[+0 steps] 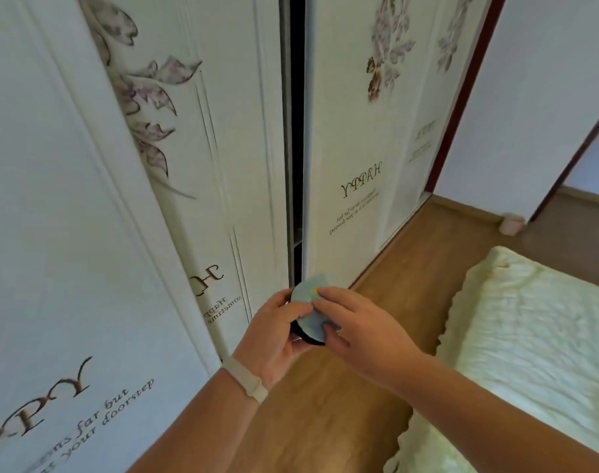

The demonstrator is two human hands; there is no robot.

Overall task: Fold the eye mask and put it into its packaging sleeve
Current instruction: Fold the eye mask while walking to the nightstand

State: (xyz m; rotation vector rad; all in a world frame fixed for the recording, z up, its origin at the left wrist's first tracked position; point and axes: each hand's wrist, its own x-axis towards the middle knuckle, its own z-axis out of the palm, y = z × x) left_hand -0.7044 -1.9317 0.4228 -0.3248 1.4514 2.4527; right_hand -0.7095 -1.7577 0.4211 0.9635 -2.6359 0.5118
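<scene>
Pale blue eye mask (310,307), dark underside showing at its lower edge, sits folded between both hands in mid-air above the wooden floor (328,414), in front of the wardrobe doors (223,148). Left hand (277,339) fingers curl around it; right hand (356,331) fingers pinch its top face. Bed (530,336) at right.

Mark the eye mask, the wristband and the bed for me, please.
eye mask (311,302): head view, on its light blue face between the two hands.
wristband (246,378): head view, on the pale strap across the left wrist.
bed (530,336): head view, on the bare pale green cover.
</scene>
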